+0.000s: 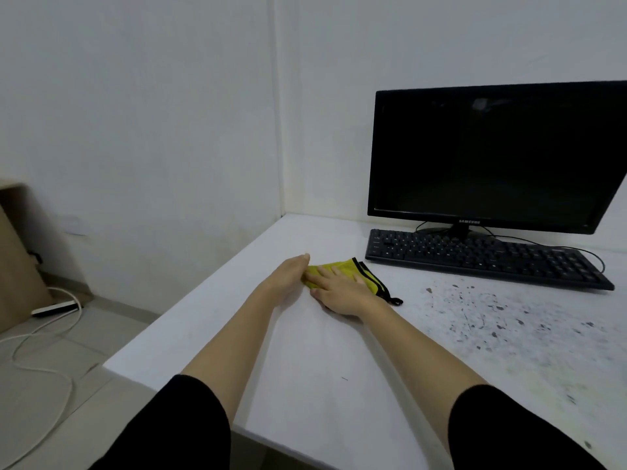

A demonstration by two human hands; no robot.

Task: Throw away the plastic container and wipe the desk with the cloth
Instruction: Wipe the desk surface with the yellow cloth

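Observation:
A yellow cloth [342, 266] with black trim lies folded on the white desk [305, 351], left of the keyboard. My right hand [339, 290] rests flat on top of it, fingers spread. At the cloth's left edge, my left hand [288, 273] touches or pinches it; the fingertips are hidden. No plastic container is in view.
A black keyboard [485, 257] and a dark monitor [492, 157] stand at the back right. Dark specks and stains [492, 317] cover the desk in front of the keyboard. On the floor to the left are a cardboard box [17, 259], a power strip [54, 308] and a white cable [40, 368].

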